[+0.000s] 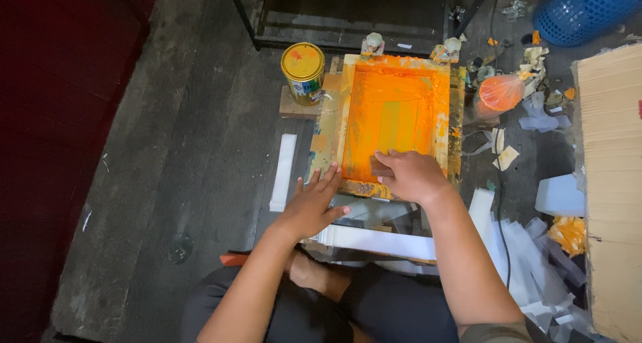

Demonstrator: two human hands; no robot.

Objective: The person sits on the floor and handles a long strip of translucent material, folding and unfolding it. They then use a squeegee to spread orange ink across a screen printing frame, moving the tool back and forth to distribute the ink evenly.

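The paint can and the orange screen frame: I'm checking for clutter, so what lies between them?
Head view: only a narrow strip of the paint-stained wooden board shows between the paint can and the frame; nothing loose lies there.

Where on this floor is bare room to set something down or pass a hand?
Bare dark floor lies left of the printing frame, between the paint can and white strip. Right of the frame is crowded: paper scraps, orange bag, cardboard stack. Left hand and right hand cover the near edge.
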